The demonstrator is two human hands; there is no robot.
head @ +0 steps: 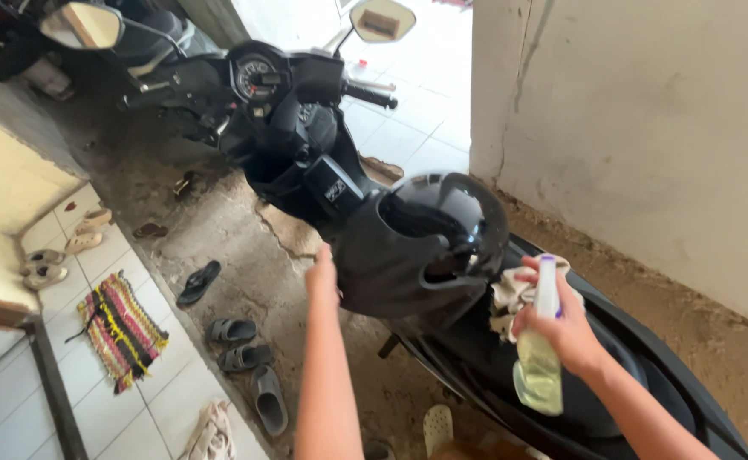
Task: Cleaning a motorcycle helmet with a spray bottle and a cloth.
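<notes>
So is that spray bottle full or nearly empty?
Partly filled. The spray bottle in the right hand hangs nozzle-up, with pale yellow liquid in its lower part.

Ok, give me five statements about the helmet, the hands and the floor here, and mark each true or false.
1. The right hand holds a spray bottle of pale yellow liquid. True.
2. The left hand grips the scooter's handlebar. False: it rests against the black helmet.
3. The helmet sits on the scooter. True.
4. A cloth is bunched by the right hand, beside the helmet. True.
5. The striped mat lies on the scooter's seat. False: it lies on the tiled floor.
</notes>
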